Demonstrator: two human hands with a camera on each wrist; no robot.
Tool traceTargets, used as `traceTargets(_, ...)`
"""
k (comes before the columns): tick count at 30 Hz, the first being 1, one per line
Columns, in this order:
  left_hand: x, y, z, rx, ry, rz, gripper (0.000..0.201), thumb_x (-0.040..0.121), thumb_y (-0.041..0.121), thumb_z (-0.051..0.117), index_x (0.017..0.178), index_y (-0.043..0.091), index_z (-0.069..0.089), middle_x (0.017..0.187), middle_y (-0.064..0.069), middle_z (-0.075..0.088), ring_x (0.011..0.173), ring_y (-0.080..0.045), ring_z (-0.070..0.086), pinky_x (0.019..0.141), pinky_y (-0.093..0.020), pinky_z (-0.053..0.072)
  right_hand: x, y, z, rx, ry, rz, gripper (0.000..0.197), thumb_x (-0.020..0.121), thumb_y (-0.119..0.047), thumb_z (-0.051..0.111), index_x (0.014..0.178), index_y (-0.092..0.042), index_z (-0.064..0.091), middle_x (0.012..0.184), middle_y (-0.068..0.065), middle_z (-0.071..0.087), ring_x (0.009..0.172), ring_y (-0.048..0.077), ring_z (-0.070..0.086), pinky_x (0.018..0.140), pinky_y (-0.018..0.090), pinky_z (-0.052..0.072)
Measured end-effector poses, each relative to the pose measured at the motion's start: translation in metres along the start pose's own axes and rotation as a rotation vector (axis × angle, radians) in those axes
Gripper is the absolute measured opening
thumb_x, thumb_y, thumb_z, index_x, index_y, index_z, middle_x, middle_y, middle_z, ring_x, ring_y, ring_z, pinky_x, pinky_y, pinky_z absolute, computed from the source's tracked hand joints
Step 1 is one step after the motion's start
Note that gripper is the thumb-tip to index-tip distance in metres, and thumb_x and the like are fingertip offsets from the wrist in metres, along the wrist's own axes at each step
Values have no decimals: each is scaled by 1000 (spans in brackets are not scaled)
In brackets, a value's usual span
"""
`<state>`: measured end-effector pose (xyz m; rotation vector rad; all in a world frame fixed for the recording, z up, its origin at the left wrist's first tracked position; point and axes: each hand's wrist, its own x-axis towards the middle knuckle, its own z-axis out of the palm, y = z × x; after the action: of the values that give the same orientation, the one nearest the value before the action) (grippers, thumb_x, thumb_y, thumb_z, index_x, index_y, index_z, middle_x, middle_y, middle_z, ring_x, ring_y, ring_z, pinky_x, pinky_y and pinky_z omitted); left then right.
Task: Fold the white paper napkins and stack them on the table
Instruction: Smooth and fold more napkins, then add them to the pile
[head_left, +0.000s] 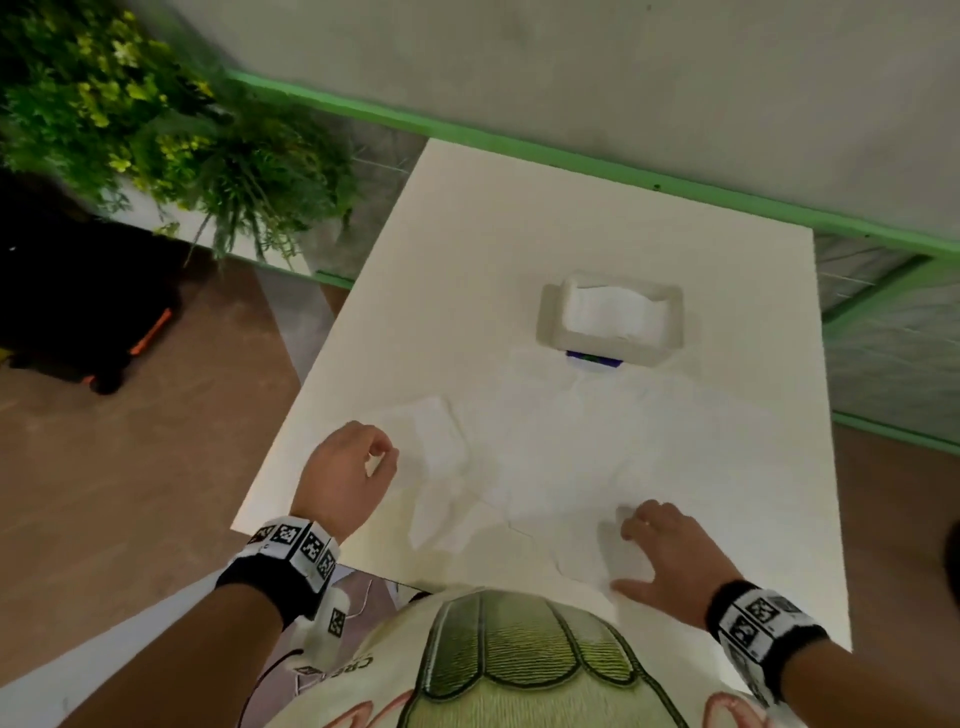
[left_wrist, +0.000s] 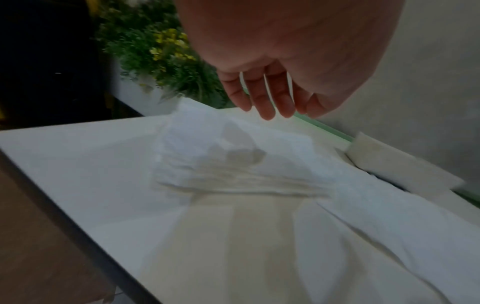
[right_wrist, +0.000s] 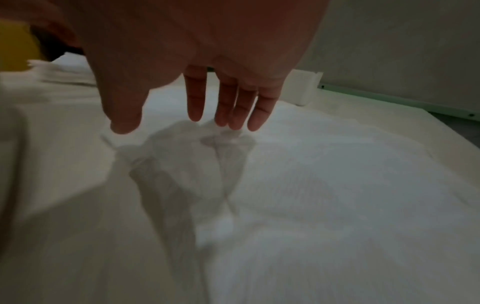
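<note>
A stack of folded white napkins (head_left: 436, 441) (left_wrist: 233, 164) lies at the near left of the white table (head_left: 467, 234). My left hand (head_left: 382, 452) (left_wrist: 270, 109) hovers just over the stack's left side, fingers hanging loosely and holding nothing. An unfolded napkin (head_left: 561, 467) (right_wrist: 311, 174) is spread flat across the table's middle. My right hand (head_left: 623, 553) (right_wrist: 171, 125) is over its near right part, fingers straight and spread, the tips at or just above the paper. The folded stack (right_wrist: 64, 72) also shows at the upper left of the right wrist view.
A white napkin holder (head_left: 550, 322) (right_wrist: 306, 86) with more napkins stands beyond the spread sheet. A green rail (head_left: 571, 161) and grey wall run behind the table. Plants (head_left: 182, 130) and a black bag (head_left: 78, 312) are off the left edge, over brown floor.
</note>
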<state>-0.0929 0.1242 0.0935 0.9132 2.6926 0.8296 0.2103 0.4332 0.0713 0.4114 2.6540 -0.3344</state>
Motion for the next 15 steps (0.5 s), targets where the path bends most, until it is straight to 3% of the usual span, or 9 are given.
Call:
traceTargets(2,-6,21,18,37,-91,116,9,89,18,73,85,20,64,82,10,57,76,-12,54,71,-31,49,-13,7,20,6,-58,13,59,72,-60,69,117,-24,61,124,3,54,103,25,58,79,37,56)
traceTargets(3,-9,32,27,51,-143,149,8,89,20,71,86,21,64,83,12,56,78,-11,54,72,-32,50,-16,9,25,23,-45,12,54,74,-47,75,119,-20,61,125,6,53,105,28,58,81,39,57)
traceTargets(5,-15,51,44,60,-224,180,7,91,24,68,87,25,63,84,15,55,82,-10,54,75,-33,51,-16,11,30,65,35,-13,39,68,-19,84,102,-15,66,109,8,59,92,32,63,70,38,59)
traceTargets(7,-22,70,57,54,-278,183,7,93,27,66,87,28,61,85,17,56,84,-8,54,77,-30,50,-14,12,24,124,95,-30,30,62,-2,83,84,-14,66,89,6,61,76,30,63,62,36,56)
traceTargets(10,-32,93,70,33,-322,195,8,93,29,64,87,30,61,83,19,56,84,-2,53,76,-25,48,-11,15,15,218,125,-20,3,85,-8,65,87,-10,66,93,7,62,89,30,59,77,36,49)
traceTargets(11,-34,98,72,28,-328,199,8,93,28,65,86,30,61,82,19,56,83,-1,53,76,-24,47,-11,17,13,246,103,-6,8,92,-12,59,91,-10,66,97,7,62,93,28,58,81,34,46)
traceTargets(15,-40,115,77,28,-349,165,7,93,28,65,87,30,62,82,18,59,84,-2,55,77,-26,49,-16,21,10,396,96,26,7,92,-20,63,90,-13,64,97,3,62,93,23,56,79,30,41)
